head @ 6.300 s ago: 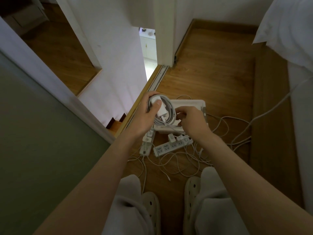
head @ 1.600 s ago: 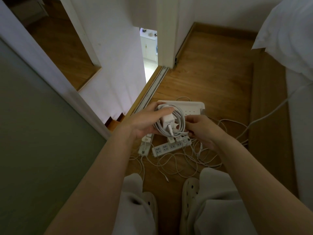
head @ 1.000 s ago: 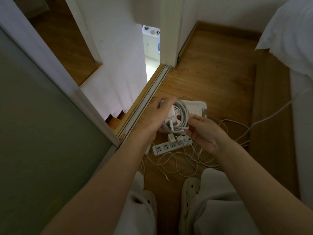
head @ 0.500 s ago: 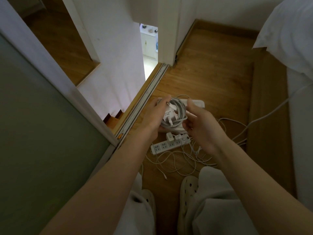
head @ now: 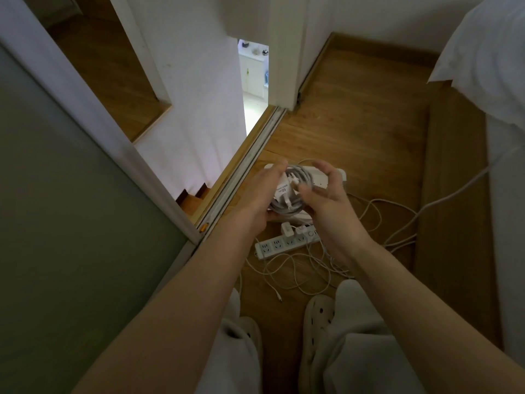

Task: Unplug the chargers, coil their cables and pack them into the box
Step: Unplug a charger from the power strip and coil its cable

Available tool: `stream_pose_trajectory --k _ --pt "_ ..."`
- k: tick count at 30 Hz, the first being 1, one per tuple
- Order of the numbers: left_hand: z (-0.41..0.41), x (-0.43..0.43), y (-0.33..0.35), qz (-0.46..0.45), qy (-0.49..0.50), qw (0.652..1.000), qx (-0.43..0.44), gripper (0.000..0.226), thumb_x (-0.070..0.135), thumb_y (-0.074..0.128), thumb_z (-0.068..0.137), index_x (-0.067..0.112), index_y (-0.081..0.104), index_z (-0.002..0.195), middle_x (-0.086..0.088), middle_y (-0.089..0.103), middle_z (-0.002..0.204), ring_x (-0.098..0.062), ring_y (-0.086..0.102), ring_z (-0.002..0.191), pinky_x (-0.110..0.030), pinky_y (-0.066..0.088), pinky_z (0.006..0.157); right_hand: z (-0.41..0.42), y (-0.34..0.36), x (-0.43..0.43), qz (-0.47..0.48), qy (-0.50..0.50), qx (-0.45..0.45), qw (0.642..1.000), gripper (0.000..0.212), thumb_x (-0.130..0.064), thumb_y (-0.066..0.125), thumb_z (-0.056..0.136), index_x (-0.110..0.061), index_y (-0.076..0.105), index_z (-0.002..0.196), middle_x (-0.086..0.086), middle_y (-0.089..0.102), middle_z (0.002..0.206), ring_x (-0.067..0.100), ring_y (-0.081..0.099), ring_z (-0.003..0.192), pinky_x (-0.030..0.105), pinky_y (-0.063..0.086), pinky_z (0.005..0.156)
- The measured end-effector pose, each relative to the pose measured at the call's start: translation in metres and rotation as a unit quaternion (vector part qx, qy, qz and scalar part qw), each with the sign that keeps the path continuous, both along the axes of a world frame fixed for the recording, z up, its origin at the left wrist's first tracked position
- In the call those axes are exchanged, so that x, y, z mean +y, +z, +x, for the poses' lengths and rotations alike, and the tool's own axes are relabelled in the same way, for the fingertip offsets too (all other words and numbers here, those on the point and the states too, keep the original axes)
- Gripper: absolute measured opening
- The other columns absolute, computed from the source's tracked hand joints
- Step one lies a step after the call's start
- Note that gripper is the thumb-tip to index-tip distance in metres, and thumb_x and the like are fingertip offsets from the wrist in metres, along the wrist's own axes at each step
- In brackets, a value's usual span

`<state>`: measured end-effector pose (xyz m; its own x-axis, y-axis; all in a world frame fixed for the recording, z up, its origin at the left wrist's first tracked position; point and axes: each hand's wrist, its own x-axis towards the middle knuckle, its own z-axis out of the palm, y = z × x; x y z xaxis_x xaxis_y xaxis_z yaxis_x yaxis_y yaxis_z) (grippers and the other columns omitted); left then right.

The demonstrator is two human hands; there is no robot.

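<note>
Centrally, coiled charger (head: 285, 190) in left hand (head: 260, 196), right hand (head: 326, 207) beside

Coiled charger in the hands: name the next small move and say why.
Probably lower the coiled charger into the white box lying on the floor just beyond it: the cable looks fully wound, the left hand grips the bundle, and the right hand is at its side.

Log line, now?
left hand: holds white charger with coiled grey cable; right hand: at coil, grip unclear; white rectangular box: on floor; white power strip: small white chargers plugged in
</note>
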<state>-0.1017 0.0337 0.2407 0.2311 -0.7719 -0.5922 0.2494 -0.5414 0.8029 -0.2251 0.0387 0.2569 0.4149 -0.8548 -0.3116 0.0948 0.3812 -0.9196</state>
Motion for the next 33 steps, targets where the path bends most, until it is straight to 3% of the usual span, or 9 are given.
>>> stream_pose_trajectory --k 3,8,12,14,16,18,23,28,33 --pt "-0.002 0.0 0.001 -0.001 0.005 1.0 -0.004 0.038 0.047 0.046 0.094 0.02 0.061 0.115 -0.008 0.068 0.106 -0.021 0.065 0.089 -0.03 0.053 0.062 0.001 -0.001 0.001 -0.066 0.024 0.019 0.997 0.054 0.005 0.054 0.088 -0.032 0.042 0.125 0.011 0.058 0.116 0.023 0.063 0.104 0.026 0.057 0.076" --pt "-0.006 0.002 -0.006 -0.033 -0.007 0.996 -0.081 0.036 0.045 0.048 0.094 0.021 0.054 0.121 -0.001 0.061 0.101 -0.015 0.06 0.085 -0.026 0.05 0.059 0.001 -0.004 -0.001 -0.125 0.035 0.168 0.977 0.012 -0.009 0.055 0.091 -0.01 0.06 0.103 0.01 0.064 0.101 0.027 0.063 0.097 0.034 0.054 0.081" --pt "-0.012 0.0 -0.011 -0.031 -0.016 0.995 -0.09 0.039 0.046 0.046 0.095 0.022 0.051 0.125 -0.004 0.058 0.11 -0.018 0.058 0.093 -0.031 0.052 0.069 0.004 -0.009 -0.003 -0.217 -0.017 0.271 0.937 0.007 -0.011 0.054 0.093 -0.015 0.058 0.096 0.006 0.06 0.107 0.016 0.061 0.094 0.02 0.052 0.075" --pt "-0.013 -0.003 -0.011 -0.012 -0.014 0.998 -0.064 0.042 0.048 0.047 0.094 0.023 0.05 0.128 -0.006 0.059 0.115 -0.02 0.06 0.095 -0.03 0.052 0.066 0.001 -0.012 -0.005 -0.329 0.008 0.42 0.846 0.016 -0.013 0.052 0.094 -0.014 0.058 0.109 0.007 0.049 0.134 0.014 0.054 0.108 0.012 0.046 0.081" --pt "-0.012 -0.005 -0.013 -0.004 -0.011 0.999 -0.053 0.041 0.047 0.047 0.094 0.023 0.05 0.126 -0.003 0.062 0.106 -0.017 0.061 0.09 -0.028 0.052 0.061 -0.002 -0.012 -0.005 -0.433 0.037 0.545 0.717 0.028 -0.013 0.054 0.092 -0.011 0.057 0.12 0.008 0.043 0.143 0.027 0.044 0.126 0.032 0.041 0.099" --pt "-0.009 -0.005 -0.014 0.009 -0.023 0.999 -0.036 0.039 0.047 0.047 0.094 0.021 0.054 0.122 -0.004 0.065 0.101 -0.019 0.064 0.088 -0.029 0.054 0.063 -0.002 -0.01 -0.004 -0.486 0.036 0.548 0.68 0.033 -0.008 0.064 0.084 -0.008 0.062 0.117 0.011 0.054 0.133 0.037 0.04 0.13 0.047 0.036 0.103" --pt "0.002 -0.002 -0.014 0.013 -0.05 0.997 0.054 0.042 0.05 0.051 0.09 0.015 0.067 0.107 -0.006 0.072 0.09 -0.018 0.068 0.082 -0.029 0.055 0.064 -0.002 -0.007 0.0 -0.455 0.085 0.399 0.792 0.032 -0.002 0.053 0.089 -0.014 0.055 0.118 0.002 0.053 0.125 0.017 0.051 0.113 0.029 0.046 0.093" --pt "-0.004 -0.004 -0.008 -0.048 -0.038 0.992 0.11 0.035 0.045 0.044 0.095 0.018 0.065 0.098 -0.002 0.07 0.082 -0.013 0.065 0.074 -0.026 0.052 0.064 -0.005 0.01 -0.005 -0.297 -0.091 0.218 0.925 0.025 -0.014 0.045 0.097 -0.013 0.057 0.119 -0.007 0.058 0.111 0.003 0.056 0.098 0.004 0.046 0.076" --pt "-0.023 -0.004 0.001 -0.17 -0.017 0.984 -0.041 0.027 0.037 0.044 0.098 0.019 0.05 0.116 -0.012 0.063 0.11 -0.023 0.066 0.094 -0.036 0.057 0.079 -0.01 0.014 -0.017 -0.026 -0.188 0.081 0.979 0.022 -0.02 0.039 0.1 -0.009 0.058 0.101 0.006 0.062 0.091 0.008 0.057 0.077 0.025 0.051 0.068"
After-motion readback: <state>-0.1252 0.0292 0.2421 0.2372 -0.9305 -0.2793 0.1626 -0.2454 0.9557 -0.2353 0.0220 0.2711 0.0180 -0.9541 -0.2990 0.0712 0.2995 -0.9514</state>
